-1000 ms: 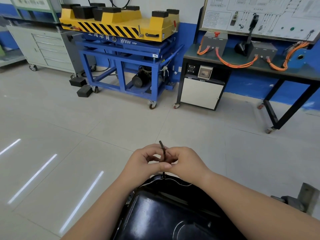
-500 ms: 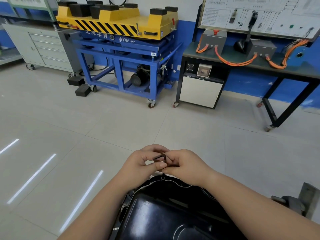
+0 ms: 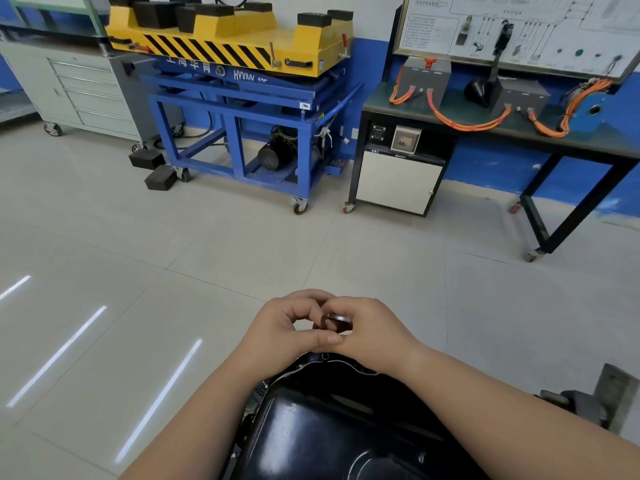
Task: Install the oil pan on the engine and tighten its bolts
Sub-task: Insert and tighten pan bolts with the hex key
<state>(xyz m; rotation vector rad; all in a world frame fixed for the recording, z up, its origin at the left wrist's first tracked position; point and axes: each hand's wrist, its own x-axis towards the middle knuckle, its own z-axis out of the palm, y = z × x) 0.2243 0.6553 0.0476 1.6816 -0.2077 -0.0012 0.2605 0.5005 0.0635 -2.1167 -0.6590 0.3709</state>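
A second ago the long arm of the small dark key (image 3: 335,321) stands up between my fingers; half a second ago it lies over sideways, and now it sits low and flat, blurred, tucked in where my two hands meet. I take that as most of a turn put on a bolt at the far rim of the oil pan (image 3: 329,431). The bolt itself is hidden under my hands, so I cannot tell how far in it is. My left hand (image 3: 285,329) is curled, its thumb laid across toward the key and pinching it. My right hand (image 3: 375,332) is curled round the key from the other side. Neither hand has let go or shifted off that spot. The pan lies black and glossy just below my wrists, seated on the engine with its rim showing beside my left wrist. My view has dipped a little closer too. I judge this bolt is partway through tightening, and the other bolts round the rim may need the same
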